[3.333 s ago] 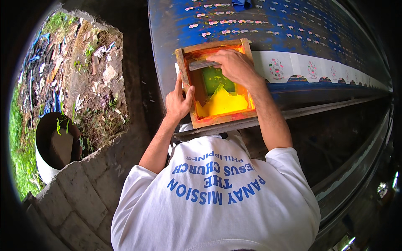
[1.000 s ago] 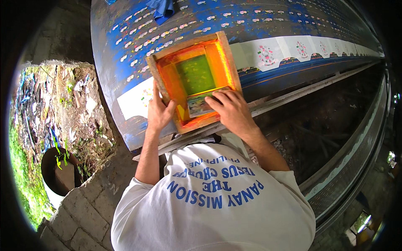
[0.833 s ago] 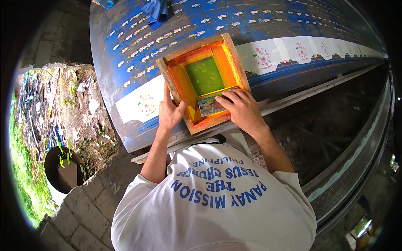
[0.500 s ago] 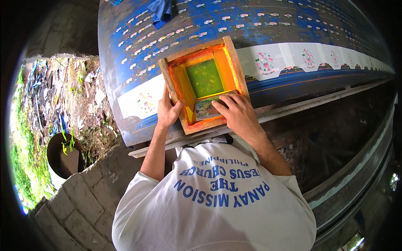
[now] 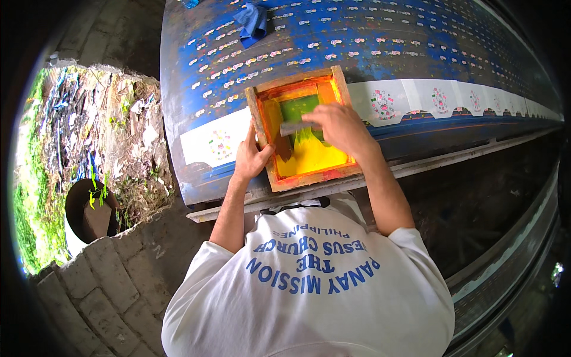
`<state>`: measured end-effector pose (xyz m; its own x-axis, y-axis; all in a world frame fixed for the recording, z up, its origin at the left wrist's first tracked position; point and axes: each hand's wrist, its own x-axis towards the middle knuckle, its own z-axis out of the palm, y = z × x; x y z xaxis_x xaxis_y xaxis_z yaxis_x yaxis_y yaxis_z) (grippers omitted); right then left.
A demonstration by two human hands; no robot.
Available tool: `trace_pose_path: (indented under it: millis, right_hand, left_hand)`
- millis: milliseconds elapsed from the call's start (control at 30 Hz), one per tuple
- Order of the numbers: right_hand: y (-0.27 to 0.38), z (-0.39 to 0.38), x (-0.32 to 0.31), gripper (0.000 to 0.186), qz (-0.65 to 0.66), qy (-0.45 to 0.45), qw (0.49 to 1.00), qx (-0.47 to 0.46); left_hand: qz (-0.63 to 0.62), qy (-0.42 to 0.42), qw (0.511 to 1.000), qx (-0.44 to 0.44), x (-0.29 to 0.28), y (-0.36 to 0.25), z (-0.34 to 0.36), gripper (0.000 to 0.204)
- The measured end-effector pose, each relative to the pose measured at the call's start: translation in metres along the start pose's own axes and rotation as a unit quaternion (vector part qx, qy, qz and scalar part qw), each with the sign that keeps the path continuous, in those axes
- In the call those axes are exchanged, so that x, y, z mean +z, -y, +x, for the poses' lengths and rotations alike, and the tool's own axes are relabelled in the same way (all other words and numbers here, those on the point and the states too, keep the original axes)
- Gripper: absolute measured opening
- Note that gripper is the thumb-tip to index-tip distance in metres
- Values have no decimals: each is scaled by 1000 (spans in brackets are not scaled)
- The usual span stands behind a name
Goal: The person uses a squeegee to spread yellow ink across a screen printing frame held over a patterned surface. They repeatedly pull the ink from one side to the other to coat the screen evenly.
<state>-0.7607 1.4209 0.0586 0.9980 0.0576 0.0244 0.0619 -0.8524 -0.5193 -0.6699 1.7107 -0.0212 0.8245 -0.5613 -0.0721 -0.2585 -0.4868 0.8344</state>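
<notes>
My left hand (image 5: 251,158) grips the left side of a paint-stained wooden screen frame (image 5: 337,80). My right hand (image 5: 344,132) is closed on a squeegee (image 5: 291,126) across the middle of the frame's inside. Green mesh (image 5: 292,107) shows above the blade; thick yellow ink (image 5: 312,162) lies below it. The frame rests on a long paint-streaked blue table (image 5: 190,71), over a row of white pieces (image 5: 386,102) printed with small coloured designs, which extends to both sides of it.
A crumpled blue cloth (image 5: 252,25) lies behind the frame. A ledge (image 5: 440,159) runs along the table's near edge, with a dark gap beside it. At left are broken concrete blocks (image 5: 107,309), a large round container (image 5: 80,217) and ground littered with debris (image 5: 119,125).
The squeegee, held in my right hand, has moved from the frame's near side up to its middle, and yellow ink now shows spread below it. My left hand stays on the frame's side.
</notes>
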Motion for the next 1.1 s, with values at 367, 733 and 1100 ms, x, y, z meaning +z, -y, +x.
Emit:
trace_pose_path:
  millis: [367, 733, 1100]
  right_hand:
    - [19, -16, 8, 42, -7, 26, 999, 23]
    - [36, -9, -12, 47, 8, 102, 990, 96]
    - [20, 26, -1, 57, 34, 70, 990, 119]
  left_hand:
    - [39, 19, 998, -53, -3, -8, -3, 106]
    - [13, 14, 998, -53, -5, -5, -4, 108]
    - [20, 27, 998, -60, -8, -6, -4, 108]
